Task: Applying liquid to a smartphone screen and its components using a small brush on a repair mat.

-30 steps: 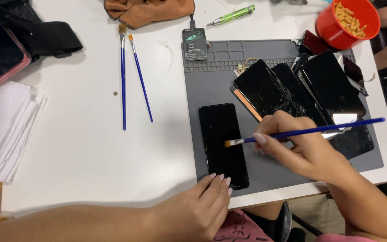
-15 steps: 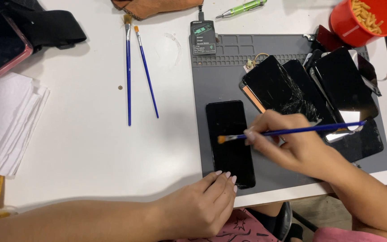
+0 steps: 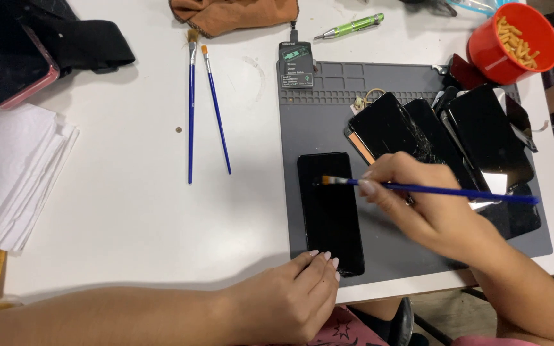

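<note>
Nearest: left hand (image 3: 286, 298) at the table's front edge, fingers curled loosely together, holding nothing, fingertips (image 3: 326, 257) touching the bottom corner of a black phone (image 3: 329, 210). The phone lies flat, screen up, long side running away from the person, on the left part of a grey work mat (image 3: 392, 256).

Just right of it, right hand (image 3: 428, 205) pinches a thin blue-handled brush (image 3: 431, 189) between thumb and fingers, closed firm on the handle. Brush lies nearly level; orange bristle tip rests on the phone's upper part, handle end sticks out right over the mat.

Behind the hand: pile of dark phone screens (image 3: 437, 134) overlapping on the mat's right half, one cracked, one with an orange edge. Small black device (image 3: 295, 64) with a cable at the mat's far left corner.

Left on the bare white table (image 3: 129, 218): two more blue brushes (image 3: 201, 106) side by side, bristles pointing away. Stack of white paper (image 3: 8, 173) at the left edge.

Far side: red cup (image 3: 514, 41) with yellow bits, top right; green pen-like tool (image 3: 351, 27); brown cloth (image 3: 232, 14); black strap (image 3: 78, 45) and pink-cased phone (image 3: 4, 64), top left.
</note>
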